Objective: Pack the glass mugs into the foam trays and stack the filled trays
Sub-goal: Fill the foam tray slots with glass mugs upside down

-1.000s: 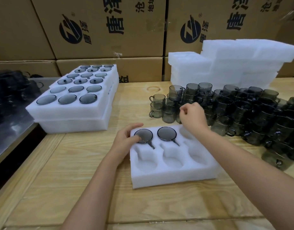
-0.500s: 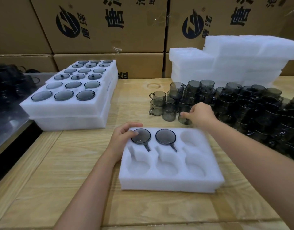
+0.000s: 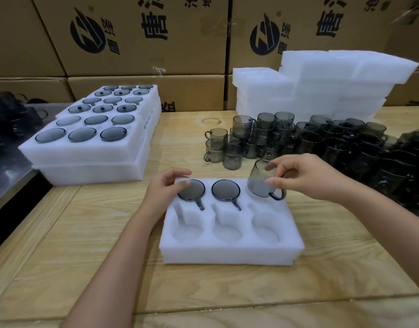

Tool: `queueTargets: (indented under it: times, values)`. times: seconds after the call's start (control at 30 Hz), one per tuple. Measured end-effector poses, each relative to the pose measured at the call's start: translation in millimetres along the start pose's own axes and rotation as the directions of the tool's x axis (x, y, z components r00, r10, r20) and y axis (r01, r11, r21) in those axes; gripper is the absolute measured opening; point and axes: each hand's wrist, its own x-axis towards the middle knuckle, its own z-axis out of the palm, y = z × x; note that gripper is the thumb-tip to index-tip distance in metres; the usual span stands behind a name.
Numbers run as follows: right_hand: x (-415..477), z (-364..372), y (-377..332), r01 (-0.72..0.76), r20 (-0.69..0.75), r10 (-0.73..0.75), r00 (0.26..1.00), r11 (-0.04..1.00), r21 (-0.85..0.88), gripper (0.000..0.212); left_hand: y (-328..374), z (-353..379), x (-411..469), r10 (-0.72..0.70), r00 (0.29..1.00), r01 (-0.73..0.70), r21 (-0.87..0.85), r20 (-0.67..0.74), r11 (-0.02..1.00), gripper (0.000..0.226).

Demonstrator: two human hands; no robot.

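Right hand (image 3: 305,176): fingers and thumb pinch one smoky glass mug (image 3: 260,179), held tilted with the handle on the near side, at the back-right pocket of the foam tray (image 3: 227,253); contact with the foam cannot be told. Left hand (image 3: 167,188): curled over the tray's back-left corner, gripping it, one fingertip touching the back-left seated mug (image 3: 192,190), with a second seated mug (image 3: 225,189) in the back-middle pocket. On the worktop (image 3: 85,233): loose mugs (image 3: 298,138) behind the tray, stacked filled trays (image 3: 90,150) far left.
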Motion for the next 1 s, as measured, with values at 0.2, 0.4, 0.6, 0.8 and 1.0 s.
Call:
queueTargets:
  times: [0.2,0.4,0.6,0.8,1.0]
  values:
    - [2,9,-3,0.050,0.038,-0.044,0.998,0.982,-0.183,0.022,16,-1,1,-0.035,0.998,0.013,0.341,0.060,0.940,0.023]
    - [7,8,-4,-0.007,0.096,0.016,0.995,0.995,-0.096,0.038,60,42,-9,0.208,0.962,-0.269,0.718,0.175,0.642,0.038]
    - [32,40,-11,-0.005,0.053,0.006,0.999,1.000,-0.029,0.055,67,109,-21,-0.078,0.797,-0.528,0.754,0.599,0.390,0.106]
    - [34,62,6,0.012,0.126,0.057,0.990,0.872,-0.489,0.070,46,120,-28,-0.192,0.794,-0.520,0.808,0.577,0.279,0.114]
    - [29,68,6,0.011,0.040,0.008,0.999,0.893,-0.451,0.066,50,123,-33,-0.182,0.839,-0.462,0.849,0.512,0.256,0.111]
